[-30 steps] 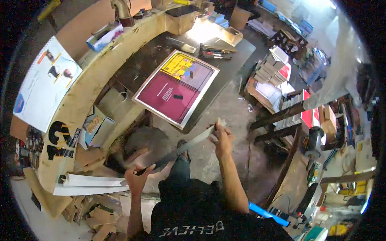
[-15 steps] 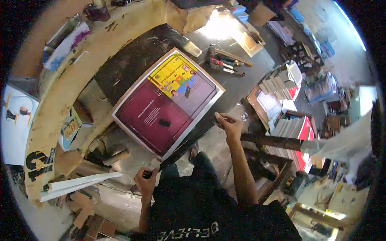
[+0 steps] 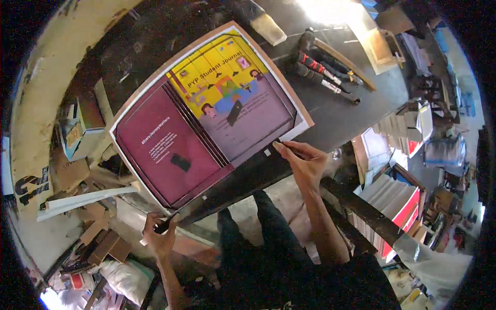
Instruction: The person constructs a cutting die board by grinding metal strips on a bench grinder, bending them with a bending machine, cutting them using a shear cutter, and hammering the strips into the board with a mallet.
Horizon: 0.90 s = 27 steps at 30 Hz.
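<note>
A large printed cover sheet (image 3: 170, 134), yellow and mauve on one half and maroon on the other, lies at a slant on a white-edged brown board. Thin black lines run around its borders and down the middle, and two small dark patches sit on it. At the sheet's near right edge, my right hand (image 3: 308, 164) has thumb and fingers pinched together around something small and dark. By its near left corner, my left hand (image 3: 159, 236) is curled closed, with something dark showing between the fingers. What each hand holds is too small to name.
Hand tools with red and black grips (image 3: 323, 70) lie beyond the sheet on the dark tabletop (image 3: 356, 111). Stacked books with red covers (image 3: 392, 206) stand on the right. At left are a small open box (image 3: 80, 129) and long white strips (image 3: 88, 201).
The view has shifted closer, so the sheet looks larger. My right hand has come to the sheet's near right edge, and my left hand to its near left corner.
</note>
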Each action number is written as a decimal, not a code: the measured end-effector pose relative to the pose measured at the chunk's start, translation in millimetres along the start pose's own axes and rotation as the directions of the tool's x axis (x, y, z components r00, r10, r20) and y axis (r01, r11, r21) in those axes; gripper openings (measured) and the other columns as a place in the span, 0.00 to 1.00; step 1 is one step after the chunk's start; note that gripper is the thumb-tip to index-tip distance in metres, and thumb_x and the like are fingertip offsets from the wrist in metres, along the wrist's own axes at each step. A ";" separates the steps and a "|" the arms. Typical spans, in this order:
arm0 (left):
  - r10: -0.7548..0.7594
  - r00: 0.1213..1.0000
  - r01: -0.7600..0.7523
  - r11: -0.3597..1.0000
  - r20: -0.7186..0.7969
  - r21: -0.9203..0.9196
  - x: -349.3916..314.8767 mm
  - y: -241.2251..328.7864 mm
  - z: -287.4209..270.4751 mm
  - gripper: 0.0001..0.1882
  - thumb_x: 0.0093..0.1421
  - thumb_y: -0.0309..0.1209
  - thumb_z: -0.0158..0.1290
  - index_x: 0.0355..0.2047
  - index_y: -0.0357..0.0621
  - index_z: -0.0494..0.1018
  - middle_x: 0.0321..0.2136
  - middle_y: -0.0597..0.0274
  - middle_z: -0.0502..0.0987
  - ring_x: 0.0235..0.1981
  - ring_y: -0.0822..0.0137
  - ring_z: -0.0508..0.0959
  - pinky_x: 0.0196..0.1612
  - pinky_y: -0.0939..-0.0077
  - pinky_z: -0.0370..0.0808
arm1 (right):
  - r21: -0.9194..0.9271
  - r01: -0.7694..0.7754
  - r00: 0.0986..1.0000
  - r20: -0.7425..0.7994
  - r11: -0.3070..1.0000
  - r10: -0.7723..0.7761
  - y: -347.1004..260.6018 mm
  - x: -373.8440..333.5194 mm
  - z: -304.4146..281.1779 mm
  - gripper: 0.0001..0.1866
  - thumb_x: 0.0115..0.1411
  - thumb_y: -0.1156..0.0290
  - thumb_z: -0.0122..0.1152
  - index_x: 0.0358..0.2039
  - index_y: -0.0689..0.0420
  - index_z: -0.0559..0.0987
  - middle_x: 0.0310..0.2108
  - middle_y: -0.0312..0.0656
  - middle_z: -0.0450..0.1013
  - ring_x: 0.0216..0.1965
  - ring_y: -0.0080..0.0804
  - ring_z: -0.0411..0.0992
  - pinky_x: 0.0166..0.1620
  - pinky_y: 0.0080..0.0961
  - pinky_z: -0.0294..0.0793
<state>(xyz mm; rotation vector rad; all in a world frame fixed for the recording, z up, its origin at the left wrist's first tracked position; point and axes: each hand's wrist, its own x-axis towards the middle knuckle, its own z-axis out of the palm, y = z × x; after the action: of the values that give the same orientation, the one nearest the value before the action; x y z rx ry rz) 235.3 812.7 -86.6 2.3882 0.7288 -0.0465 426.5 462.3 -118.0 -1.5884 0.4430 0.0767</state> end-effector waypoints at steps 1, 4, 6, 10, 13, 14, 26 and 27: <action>-0.010 1.000 0.010 1.000 -0.001 0.010 -0.8 3.4 1.8 0.16 0.46 0.29 0.67 0.31 0.40 0.71 0.22 0.65 0.71 0.26 0.73 0.70 0.30 0.76 0.70 | -0.041 -0.011 1.000 -0.015 0.999 0.011 -9.2 -1.1 5.1 0.13 0.50 0.72 0.76 0.34 0.65 0.84 0.28 0.39 0.80 0.28 0.21 0.75 0.32 0.15 0.74; 0.064 0.996 -0.063 0.998 -0.066 0.015 5.9 23.5 9.2 0.17 0.47 0.30 0.68 0.30 0.40 0.70 0.20 0.66 0.69 0.25 0.74 0.68 0.28 0.77 0.67 | -0.074 -0.058 0.998 -0.020 0.996 0.056 -19.9 2.7 0.3 0.11 0.52 0.75 0.73 0.34 0.68 0.83 0.29 0.42 0.80 0.29 0.23 0.77 0.35 0.17 0.77; -0.037 0.998 0.038 0.999 -0.046 0.016 7.4 25.6 11.2 0.17 0.47 0.31 0.68 0.28 0.40 0.70 0.19 0.67 0.67 0.24 0.75 0.66 0.26 0.78 0.65 | -0.062 -0.091 0.996 0.005 0.994 0.091 -18.4 4.4 -0.7 0.09 0.54 0.78 0.70 0.35 0.70 0.82 0.30 0.45 0.80 0.31 0.26 0.79 0.39 0.20 0.80; 0.005 1.000 -0.004 0.997 -0.019 0.080 10.0 19.3 13.4 0.19 0.46 0.33 0.69 0.27 0.41 0.69 0.18 0.68 0.66 0.23 0.74 0.65 0.27 0.78 0.65 | -0.133 -0.042 0.999 -0.012 0.990 0.041 -18.5 0.5 0.1 0.09 0.54 0.78 0.70 0.34 0.70 0.82 0.29 0.45 0.80 0.31 0.26 0.79 0.39 0.19 0.80; 0.048 0.998 -0.043 0.995 -0.048 0.084 8.9 12.5 15.6 0.19 0.45 0.34 0.70 0.24 0.41 0.68 0.18 0.68 0.67 0.22 0.74 0.65 0.26 0.76 0.65 | -0.092 -0.007 1.000 0.012 0.996 0.008 -11.6 2.0 -3.3 0.09 0.53 0.78 0.71 0.34 0.70 0.82 0.29 0.44 0.80 0.31 0.25 0.79 0.39 0.18 0.80; 0.052 0.998 -0.048 0.996 -0.044 0.081 8.3 10.5 16.1 0.19 0.45 0.34 0.70 0.24 0.41 0.68 0.18 0.68 0.67 0.22 0.74 0.65 0.26 0.76 0.65 | -0.041 0.008 0.999 0.037 0.999 -0.007 -9.1 2.9 -5.4 0.09 0.53 0.78 0.71 0.34 0.69 0.82 0.29 0.44 0.80 0.31 0.25 0.79 0.39 0.17 0.79; 0.069 0.997 -0.064 0.989 -0.029 0.135 7.1 -3.6 16.0 0.19 0.46 0.37 0.68 0.23 0.40 0.68 0.18 0.66 0.68 0.22 0.71 0.63 0.28 0.72 0.60 | -0.130 0.023 1.000 -0.016 0.991 -0.025 -10.4 3.0 -1.2 0.08 0.51 0.79 0.73 0.32 0.67 0.84 0.27 0.41 0.80 0.29 0.22 0.77 0.37 0.15 0.78; 0.070 0.997 -0.066 0.988 -0.027 0.139 5.9 -5.2 16.6 0.19 0.46 0.37 0.68 0.23 0.40 0.68 0.18 0.66 0.68 0.22 0.71 0.63 0.28 0.72 0.60 | -0.128 0.020 1.000 -0.018 0.992 -0.022 -10.2 3.1 -0.6 0.08 0.51 0.79 0.73 0.32 0.67 0.84 0.27 0.41 0.80 0.29 0.22 0.77 0.37 0.15 0.78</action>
<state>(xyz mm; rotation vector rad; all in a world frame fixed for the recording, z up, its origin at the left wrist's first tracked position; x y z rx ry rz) 240.0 809.2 -104.1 2.5491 0.6777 -0.0317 432.6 461.0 -109.3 -1.7203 0.4436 0.0748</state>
